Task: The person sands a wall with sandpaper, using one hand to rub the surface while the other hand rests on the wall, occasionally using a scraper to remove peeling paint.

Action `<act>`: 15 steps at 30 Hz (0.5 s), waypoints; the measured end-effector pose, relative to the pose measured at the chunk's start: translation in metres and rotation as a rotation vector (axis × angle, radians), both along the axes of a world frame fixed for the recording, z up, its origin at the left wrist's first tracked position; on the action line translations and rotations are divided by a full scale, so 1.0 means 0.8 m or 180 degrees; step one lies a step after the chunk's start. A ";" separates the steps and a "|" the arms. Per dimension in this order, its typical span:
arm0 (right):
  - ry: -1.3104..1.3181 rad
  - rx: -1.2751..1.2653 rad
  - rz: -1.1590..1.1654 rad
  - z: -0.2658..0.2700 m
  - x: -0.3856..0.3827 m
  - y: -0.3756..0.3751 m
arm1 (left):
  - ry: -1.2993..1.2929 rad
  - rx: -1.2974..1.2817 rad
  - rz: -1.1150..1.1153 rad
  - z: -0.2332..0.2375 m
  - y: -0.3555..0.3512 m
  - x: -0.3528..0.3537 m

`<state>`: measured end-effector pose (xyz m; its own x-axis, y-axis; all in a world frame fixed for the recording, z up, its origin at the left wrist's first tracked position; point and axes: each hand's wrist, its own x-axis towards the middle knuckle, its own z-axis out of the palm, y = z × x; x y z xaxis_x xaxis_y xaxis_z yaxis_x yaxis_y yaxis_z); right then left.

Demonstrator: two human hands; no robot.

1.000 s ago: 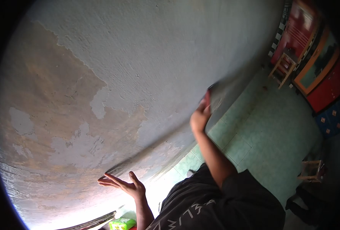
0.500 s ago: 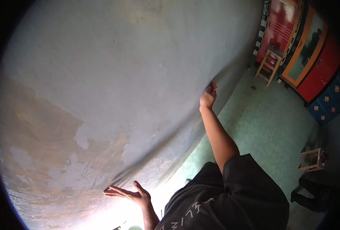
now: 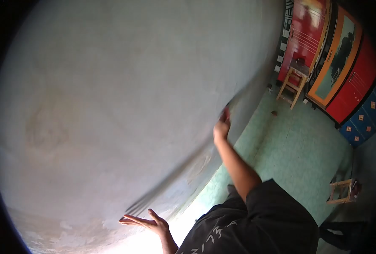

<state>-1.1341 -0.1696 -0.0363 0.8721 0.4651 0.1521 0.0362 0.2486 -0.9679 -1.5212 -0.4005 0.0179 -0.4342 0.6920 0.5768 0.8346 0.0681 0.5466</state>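
Observation:
My right hand [image 3: 221, 130] is up by the grey wall [image 3: 124, 84], closed around a small flat red piece [image 3: 225, 113]; its exact kind I cannot tell. Its dark edge lies at the wall surface, where the arm's shadow begins. My left hand [image 3: 156, 225] is lower in view, palm up with fingers stretched and thumb apart, holding nothing. Its fingertips are close to the wall, where their shadow falls. The wall has a faint brownish stain at the left and rough, worn paint along its lower part.
Green tiled floor [image 3: 281, 148] runs along the wall's base. A wooden stool [image 3: 293, 82] stands at the far end before a red and orange cabinet [image 3: 338, 63] with a mirror. Another small wooden stool [image 3: 341, 191] is at the right. Bright light glares at the bottom.
The view has shifted along the wall, and the large peeled patches have mostly left it. My right hand has moved down and slightly left with the red piece. My left hand stays spread.

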 end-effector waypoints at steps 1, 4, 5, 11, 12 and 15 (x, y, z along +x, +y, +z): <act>0.0033 0.0261 0.0061 -0.002 -0.032 -0.016 | -0.0072 -0.0013 0.0065 0.003 0.007 0.021; -0.0760 0.0068 0.0491 0.019 -0.058 -0.063 | -0.0226 0.0013 0.0288 -0.006 0.039 0.071; -0.0849 0.0145 0.0392 0.011 -0.034 -0.047 | -0.0261 -0.0013 0.0362 -0.010 0.043 0.081; 0.0446 0.0499 0.0090 0.026 0.198 0.078 | -0.0565 -0.0033 0.0377 0.002 0.044 0.121; 0.0659 0.0548 0.0262 0.032 0.203 0.075 | -0.0711 -0.0004 0.0309 0.005 0.047 0.128; 0.0044 0.0192 0.0091 0.016 0.097 0.031 | -0.0898 0.0044 0.0266 0.017 0.053 0.142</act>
